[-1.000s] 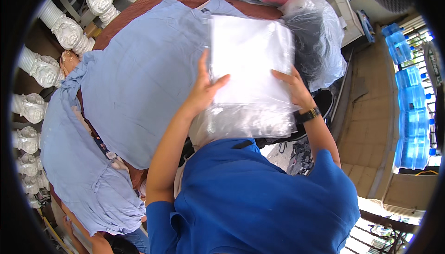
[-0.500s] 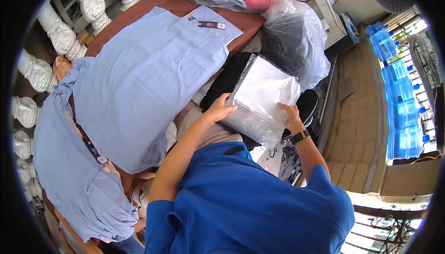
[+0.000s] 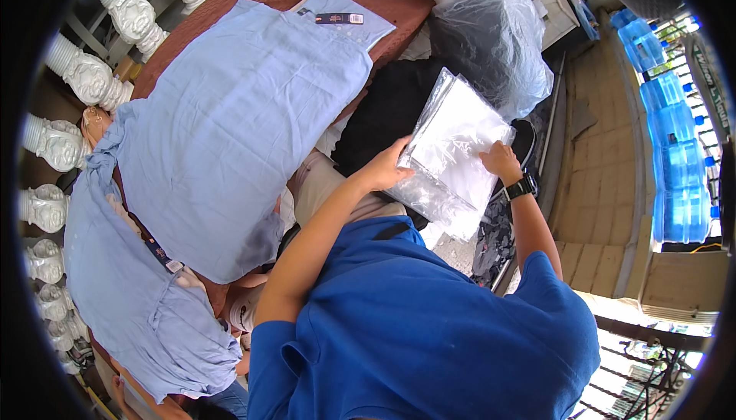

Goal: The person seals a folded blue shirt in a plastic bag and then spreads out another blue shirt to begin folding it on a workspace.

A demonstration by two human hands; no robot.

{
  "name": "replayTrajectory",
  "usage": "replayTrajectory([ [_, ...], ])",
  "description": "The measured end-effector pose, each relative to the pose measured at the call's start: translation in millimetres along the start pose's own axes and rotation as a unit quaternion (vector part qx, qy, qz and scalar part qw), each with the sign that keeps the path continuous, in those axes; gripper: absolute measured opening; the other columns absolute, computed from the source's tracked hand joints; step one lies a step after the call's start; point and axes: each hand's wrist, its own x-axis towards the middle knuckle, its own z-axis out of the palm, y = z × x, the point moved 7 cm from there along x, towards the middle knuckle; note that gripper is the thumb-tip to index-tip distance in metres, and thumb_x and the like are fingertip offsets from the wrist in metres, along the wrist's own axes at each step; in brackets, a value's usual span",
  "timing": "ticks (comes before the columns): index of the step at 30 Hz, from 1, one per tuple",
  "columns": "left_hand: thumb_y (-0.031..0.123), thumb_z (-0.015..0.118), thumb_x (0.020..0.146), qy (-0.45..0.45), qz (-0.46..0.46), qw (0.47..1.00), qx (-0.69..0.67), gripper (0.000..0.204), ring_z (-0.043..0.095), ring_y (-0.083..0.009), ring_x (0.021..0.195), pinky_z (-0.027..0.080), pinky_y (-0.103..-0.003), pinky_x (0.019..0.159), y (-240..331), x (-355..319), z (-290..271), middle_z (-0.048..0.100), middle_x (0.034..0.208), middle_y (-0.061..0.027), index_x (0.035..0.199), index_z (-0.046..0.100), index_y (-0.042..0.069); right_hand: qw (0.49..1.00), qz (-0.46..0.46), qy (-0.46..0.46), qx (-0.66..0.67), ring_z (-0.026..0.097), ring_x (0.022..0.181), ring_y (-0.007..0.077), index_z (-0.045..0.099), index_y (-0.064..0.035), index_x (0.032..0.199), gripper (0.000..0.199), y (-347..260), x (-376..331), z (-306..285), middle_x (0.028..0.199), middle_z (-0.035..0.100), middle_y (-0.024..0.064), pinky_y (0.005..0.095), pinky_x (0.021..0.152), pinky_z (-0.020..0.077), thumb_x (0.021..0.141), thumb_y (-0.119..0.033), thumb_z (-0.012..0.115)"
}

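Observation:
A stack of clear plastic bags [image 3: 454, 144], white and shiny in the light, is held over my lap. My left hand [image 3: 387, 165] grips its left edge, the thumb on top. At the right edge, my right hand [image 3: 502, 163] has its fingers bent and pinched on the upper plastic. How many layers it grips cannot be made out. Black cloth [image 3: 383, 109] lies just beyond the stack. To the left, a light blue shirt [image 3: 253, 90] is spread flat on the table, with a dark hang tag [image 3: 340, 19] near its far end.
A second light blue garment [image 3: 138, 305] drapes over the table's near left side, beside another person's arm [image 3: 126, 389]. A filled clear plastic bag [image 3: 494, 36] stands beyond the stack. White balusters [image 3: 84, 75] line the left; blue water jugs [image 3: 682, 182] stand far right.
The stack has shifted slightly right and tilted. My right hand has moved up along its right edge, and its fingers have curled in. The view has turned a little.

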Motion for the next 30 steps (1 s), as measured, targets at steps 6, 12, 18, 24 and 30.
replayTrajectory([
  [6,0.012,0.069,0.089,-0.021,-0.005,1.000,-0.018,0.080,0.044,-0.0360,0.135,0.044,-0.038,0.104,25.7,-1.3,1.5,0.040,0.148,-0.0276,0.152,0.021,0.001,0.986,0.008,0.146,0.076,0.058,0.118,0.0389,0.036,0.0042,0.140,0.098,19.4,10.0,0.4,0.121,0.060,0.0308,0.0403,0.102,0.0454,0.071,-0.047,0.084],
  [12,0.020,0.072,0.089,0.041,0.019,0.999,0.017,0.076,0.048,-0.0374,0.129,0.047,-0.039,0.099,22.2,-4.4,4.6,0.042,0.143,-0.0268,0.150,0.030,0.003,0.966,0.013,0.212,0.149,0.067,0.100,0.0348,0.041,0.0013,0.131,0.084,49.0,25.2,-10.8,0.117,0.062,0.0261,0.0379,0.085,0.0543,0.070,-0.032,0.087],
  [18,0.032,0.074,0.089,0.038,-0.004,0.999,0.010,0.081,0.060,-0.0188,0.090,0.054,-0.034,0.081,16.2,-9.9,-5.9,0.047,0.135,-0.0218,0.152,0.030,0.006,0.943,-0.013,0.126,0.308,0.064,0.053,0.0199,0.061,0.0012,0.074,0.023,76.4,48.5,-22.6,0.064,0.062,0.0079,0.0330,0.045,0.0522,0.080,-0.013,0.078],
  [24,0.026,0.077,0.085,0.177,0.191,0.939,0.224,0.069,0.053,-0.0310,0.112,0.043,-0.041,0.100,50.0,-21.4,-14.3,0.046,0.132,-0.0173,0.143,0.044,0.008,0.961,0.008,0.121,0.248,0.069,0.071,0.0193,0.063,-0.0003,0.085,0.017,97.6,69.5,-17.7,0.076,0.067,0.0102,0.0355,0.060,0.0589,0.091,-0.015,0.066],
  [30,0.006,0.067,0.087,0.248,0.198,0.948,0.031,0.044,0.052,-0.0328,0.110,0.045,-0.038,0.093,86.1,-36.6,-54.7,0.050,0.126,-0.0151,0.129,0.055,0.008,0.738,-0.012,-0.030,0.674,0.067,0.075,0.0206,0.060,0.0061,0.102,0.016,61.1,32.8,-48.3,0.092,0.067,0.0117,0.0329,0.064,0.0570,0.096,-0.008,0.058],
])
